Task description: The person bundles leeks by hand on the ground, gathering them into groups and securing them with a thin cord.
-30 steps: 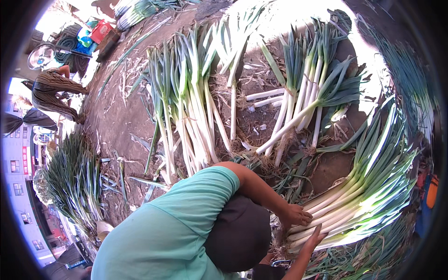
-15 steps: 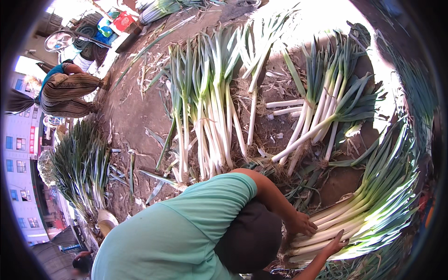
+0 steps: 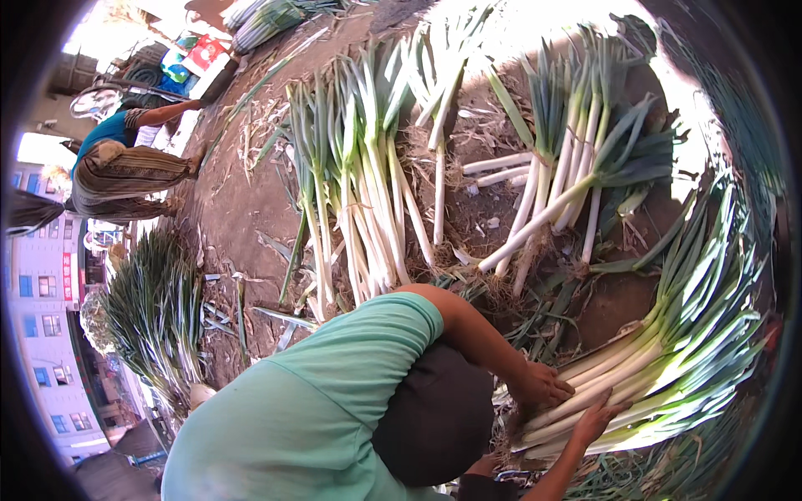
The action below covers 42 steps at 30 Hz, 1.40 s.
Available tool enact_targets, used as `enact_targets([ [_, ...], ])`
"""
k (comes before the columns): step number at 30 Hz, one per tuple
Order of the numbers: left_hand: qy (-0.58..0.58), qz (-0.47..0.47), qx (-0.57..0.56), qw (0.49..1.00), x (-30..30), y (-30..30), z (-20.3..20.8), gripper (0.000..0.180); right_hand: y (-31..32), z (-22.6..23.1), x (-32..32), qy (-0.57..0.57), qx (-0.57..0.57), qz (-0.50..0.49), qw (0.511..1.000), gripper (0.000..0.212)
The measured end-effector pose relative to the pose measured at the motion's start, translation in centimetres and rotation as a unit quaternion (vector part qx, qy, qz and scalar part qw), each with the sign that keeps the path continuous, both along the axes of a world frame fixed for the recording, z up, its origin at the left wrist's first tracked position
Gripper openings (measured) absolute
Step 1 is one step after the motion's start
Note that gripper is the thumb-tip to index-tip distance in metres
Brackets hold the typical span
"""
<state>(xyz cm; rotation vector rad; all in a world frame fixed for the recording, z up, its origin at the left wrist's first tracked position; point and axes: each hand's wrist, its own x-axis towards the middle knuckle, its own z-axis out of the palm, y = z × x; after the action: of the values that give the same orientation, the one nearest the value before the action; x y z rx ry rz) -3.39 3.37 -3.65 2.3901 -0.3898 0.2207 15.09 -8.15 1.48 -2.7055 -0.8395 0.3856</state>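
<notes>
A spread bunch of long leeks with white shafts and green leaves [image 3: 668, 334] lies at the lower right of the view, its root ends near the bowed, dark-topped head of a co-worker in a mint-green short-sleeved shirt [image 3: 292, 417]. The co-worker's upper bare hand [image 3: 539, 386] rests on the white shafts close to the roots. A lower bare hand [image 3: 595, 420], its forearm entering from the lower edge, lies across the same shafts; whose it is cannot be told, so the grip of the person's own left and right hands cannot be told either. Above the co-worker's back, a broad row of white-and-green leeks [image 3: 355, 196] lies on brown, litter-strewn soil [image 3: 238, 213], and a smaller, partly crossed group of thick leeks [image 3: 572, 142] lies to its right. At the left sits a dense dark-green clump of leeks [image 3: 154, 305]. Toward the upper left, another person in a blue top and patterned brown trousers [image 3: 125, 171] bends forward with one arm stretched out, near a red-and-white box [image 3: 205, 54].
</notes>
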Motion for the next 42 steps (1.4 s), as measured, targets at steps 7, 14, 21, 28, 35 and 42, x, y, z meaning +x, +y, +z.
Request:
enact_targets([
  [7,0.055,0.027,-0.023,0.998,0.2,1.0,2.1,0.045,3.8,3.3,-0.9,0.026,-0.079,-0.005,0.996,0.097],
  [14,0.093,0.029,-0.033,0.995,-0.3,0.7,3.5,0.037,4.0,5.0,-2.7,-0.055,-0.082,-0.013,0.995,0.112],
  [21,0.089,0.025,-0.021,0.995,-0.4,1.0,3.4,0.043,3.9,2.2,-2.5,-0.090,0.101,-0.047,0.990,0.098],
  [28,0.100,0.032,-0.029,0.994,0.2,0.4,2.9,0.046,-0.5,0.7,1.0,-0.073,0.101,-0.274,0.954,0.060],
  [35,0.064,0.104,-0.119,0.985,0.5,-0.7,4.1,0.051,1.2,1.1,0.6,-0.075,0.045,-0.255,0.963,0.066],
  [42,0.022,0.099,-0.140,0.985,1.6,-1.8,5.0,0.046,1.7,3.0,0.2,-0.192,0.036,-0.089,0.977,0.094],
])
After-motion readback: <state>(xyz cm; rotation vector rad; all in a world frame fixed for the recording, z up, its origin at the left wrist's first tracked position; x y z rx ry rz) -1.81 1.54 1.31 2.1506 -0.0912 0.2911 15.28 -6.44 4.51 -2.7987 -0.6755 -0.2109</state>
